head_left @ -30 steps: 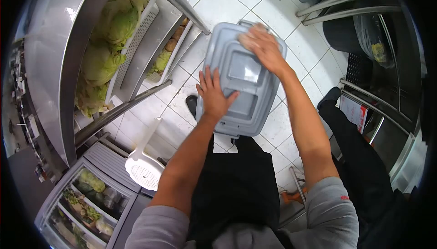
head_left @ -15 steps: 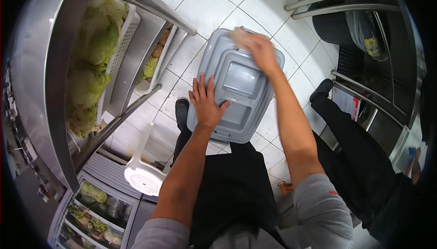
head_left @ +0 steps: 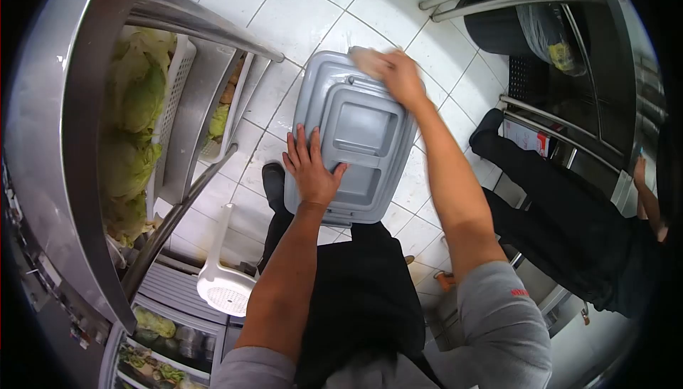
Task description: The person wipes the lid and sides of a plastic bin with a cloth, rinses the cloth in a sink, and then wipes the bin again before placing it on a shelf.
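Observation:
A grey plastic lidded bin (head_left: 307, 97) with two recessed panels in its lid stands in front of me on the floor. My left hand (head_left: 313, 173) lies flat on the lid's left part, fingers spread and holding nothing. At the far edge of the lid is my right hand (head_left: 400, 79), its fingers curled. A pale, blurred patch shows at its fingertips; whether this is a cloth or only smeared fingers I cannot make out.
At left, a metal rack (head_left: 75, 118) carries a white basket (head_left: 171, 97) of lettuce. A white strainer-like piece with a handle (head_left: 224, 293) is near my left leg. A co-worker's black-clad legs (head_left: 551, 190) extend from the right, near another metal rack (head_left: 555, 129).
The view has shifted slightly, so the bin appears further left. My left hand stays flat on the lid, while my right hand keeps moving in a blur along its far edge.

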Action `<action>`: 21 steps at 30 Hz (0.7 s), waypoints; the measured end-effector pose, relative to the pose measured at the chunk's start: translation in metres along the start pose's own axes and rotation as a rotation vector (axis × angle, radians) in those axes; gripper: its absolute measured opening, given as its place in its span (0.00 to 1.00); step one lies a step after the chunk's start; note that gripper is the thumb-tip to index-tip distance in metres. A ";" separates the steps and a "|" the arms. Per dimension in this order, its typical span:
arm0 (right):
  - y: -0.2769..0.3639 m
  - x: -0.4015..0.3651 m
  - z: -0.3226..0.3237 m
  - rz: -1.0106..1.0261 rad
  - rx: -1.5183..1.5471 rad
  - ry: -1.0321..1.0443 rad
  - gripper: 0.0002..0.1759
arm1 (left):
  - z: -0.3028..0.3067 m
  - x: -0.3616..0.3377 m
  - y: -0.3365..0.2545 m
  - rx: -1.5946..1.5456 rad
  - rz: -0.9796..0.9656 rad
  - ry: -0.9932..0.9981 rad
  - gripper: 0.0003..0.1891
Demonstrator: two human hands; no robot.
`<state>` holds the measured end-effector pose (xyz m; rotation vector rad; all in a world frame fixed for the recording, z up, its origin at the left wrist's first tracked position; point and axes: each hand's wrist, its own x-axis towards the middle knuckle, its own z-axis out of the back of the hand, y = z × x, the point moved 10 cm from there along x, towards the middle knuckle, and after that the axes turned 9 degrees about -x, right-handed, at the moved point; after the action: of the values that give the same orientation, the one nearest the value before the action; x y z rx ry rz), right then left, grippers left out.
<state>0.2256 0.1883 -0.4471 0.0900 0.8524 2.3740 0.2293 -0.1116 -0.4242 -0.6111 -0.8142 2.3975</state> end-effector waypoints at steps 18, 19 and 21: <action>0.099 -0.007 -0.023 0.226 0.164 0.259 0.16 | -0.003 0.000 0.003 -0.001 0.025 0.047 0.57; 0.077 -0.019 -0.003 0.114 0.121 0.305 0.17 | -0.002 0.001 0.003 0.003 0.029 0.055 0.57; 0.012 -0.038 0.019 -0.008 0.067 0.266 0.16 | 0.000 0.005 0.002 0.004 0.025 0.048 0.57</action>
<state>0.2550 0.1701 -0.4196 -0.2069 1.0531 2.3833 0.2249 -0.1105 -0.4266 -0.6779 -0.7853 2.3973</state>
